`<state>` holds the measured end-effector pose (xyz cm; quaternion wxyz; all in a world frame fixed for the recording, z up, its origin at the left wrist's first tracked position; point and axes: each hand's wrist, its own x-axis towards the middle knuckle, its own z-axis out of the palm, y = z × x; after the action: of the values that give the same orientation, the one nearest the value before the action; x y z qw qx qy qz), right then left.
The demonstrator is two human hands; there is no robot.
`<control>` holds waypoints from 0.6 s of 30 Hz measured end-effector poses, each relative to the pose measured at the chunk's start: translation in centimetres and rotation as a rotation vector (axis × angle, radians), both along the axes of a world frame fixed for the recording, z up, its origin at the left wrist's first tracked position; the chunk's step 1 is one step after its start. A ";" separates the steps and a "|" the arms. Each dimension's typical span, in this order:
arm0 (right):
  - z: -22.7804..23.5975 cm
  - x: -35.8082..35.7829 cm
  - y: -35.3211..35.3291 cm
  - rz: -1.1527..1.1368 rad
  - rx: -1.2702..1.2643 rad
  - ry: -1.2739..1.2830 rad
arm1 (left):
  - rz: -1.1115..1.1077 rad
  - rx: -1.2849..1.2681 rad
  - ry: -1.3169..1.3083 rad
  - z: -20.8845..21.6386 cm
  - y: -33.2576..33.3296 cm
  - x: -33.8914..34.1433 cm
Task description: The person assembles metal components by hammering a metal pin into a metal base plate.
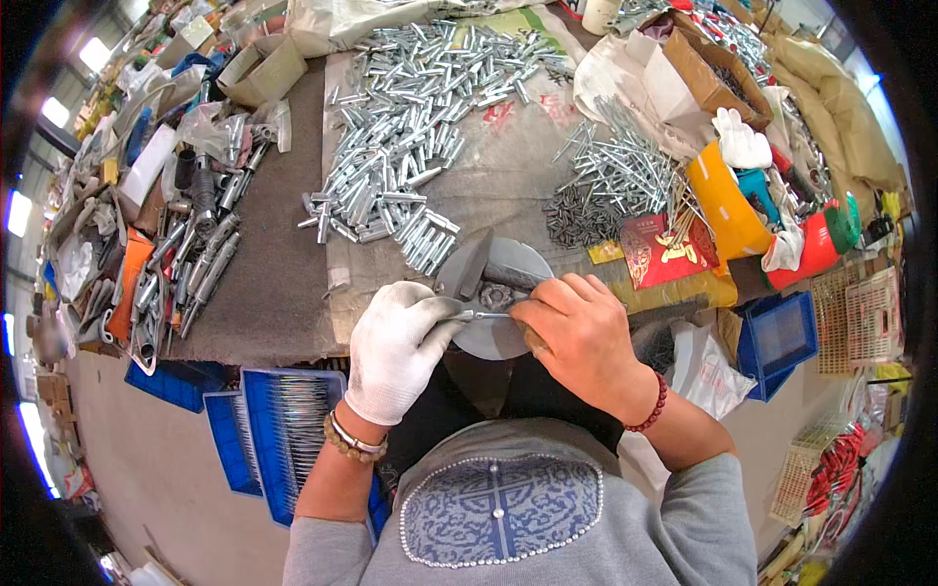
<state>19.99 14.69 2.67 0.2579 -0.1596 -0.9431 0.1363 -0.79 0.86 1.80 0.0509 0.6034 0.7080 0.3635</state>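
My left hand, in a white knit glove, pinches a small silvery metal sleeve. My bare right hand is closed on a thin metal rod that lines up with the sleeve; its far end is hidden by my fingers. Both hands meet just over a grey round plate at the table's front edge, which carries a dark metal block fixture. Beyond my left hand lies a big heap of shiny metal sleeves. Past my right hand are a pile of long thin rods and dark small screws or springs.
Loose tools and metal parts crowd the table's left side. A red printed packet, a yellow container and a cardboard box stand at right. Blue crates of rods sit below left; more blue bins stand below right.
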 end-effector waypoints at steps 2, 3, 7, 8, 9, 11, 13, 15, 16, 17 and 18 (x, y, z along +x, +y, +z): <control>0.1 -0.1 0.1 0.015 0.015 0.004 | -0.010 0.002 0.003 -0.1 0.1 -0.1; 0.2 -0.1 0.1 0.014 0.014 0.003 | -0.012 0.001 0.003 -0.1 0.1 -0.1; 0.1 -0.1 0.4 0.032 0.010 0.020 | -0.030 0.016 0.016 -0.3 0.0 0.0; 0.0 -0.1 0.4 0.038 0.013 0.028 | -0.028 0.019 0.019 -0.4 0.0 0.1; 0.0 -0.1 0.5 0.037 0.013 0.028 | -0.029 0.018 0.019 -0.5 -0.1 0.1; 0.0 -0.1 0.6 0.051 0.013 0.020 | -0.028 0.039 0.011 -0.7 -0.1 0.1; 0.1 -0.1 0.6 0.056 0.013 0.016 | -0.027 0.046 0.013 -0.6 -0.2 0.1; 0.1 -0.1 0.6 0.060 0.013 0.011 | -0.027 0.053 0.016 -0.7 -0.3 0.2; -0.1 -0.1 0.6 0.064 0.015 0.012 | -0.037 0.057 0.005 -0.8 -0.2 0.3; -0.2 -0.1 0.6 0.068 0.017 0.013 | -0.047 0.060 -0.007 -0.9 -0.2 0.4; -0.3 -0.2 0.4 0.062 0.018 0.012 | -0.053 0.061 -0.008 -0.9 -0.2 0.5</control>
<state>19.79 15.10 2.36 0.2605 -0.1274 -0.9473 0.1365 -0.25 0.62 0.90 0.0451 0.6218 0.6799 0.3861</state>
